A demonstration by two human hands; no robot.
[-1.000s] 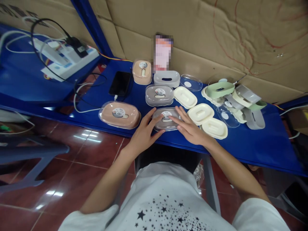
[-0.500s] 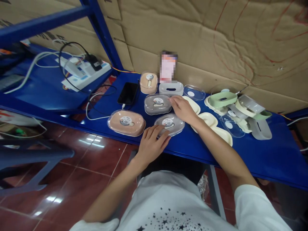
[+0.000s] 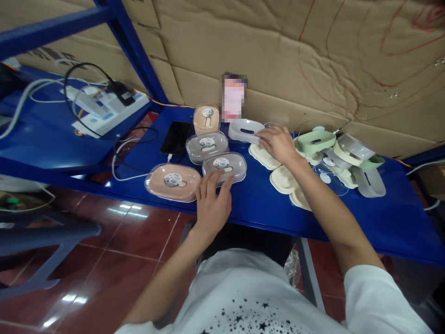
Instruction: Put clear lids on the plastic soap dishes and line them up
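My left hand [image 3: 212, 197] lies flat with its fingers spread, fingertips on the near edge of a grey lidded soap box [image 3: 224, 166] on the blue table [image 3: 264, 204]. My right hand [image 3: 278, 141] reaches farther back, fingers curled at the edge of a white-grey tray part [image 3: 245, 130], over a cream insert [image 3: 260, 156]. I cannot tell whether it grips the tray. A second grey lidded box [image 3: 206, 146], a large peach lidded box [image 3: 173, 181] and a small peach box [image 3: 206, 118] stand to the left.
More cream inserts [image 3: 283, 178], a green tray [image 3: 314, 140] and a pile of grey, cream and clear parts [image 3: 354, 162] lie at the right. A black phone [image 3: 175, 137] with a cable, a power strip [image 3: 104, 109] and a cardboard wall [image 3: 313, 60] lie behind.
My right hand left the near grey box and reached back to the white-grey tray. My left hand stayed at the near grey box, which has slid left beside the peach box.
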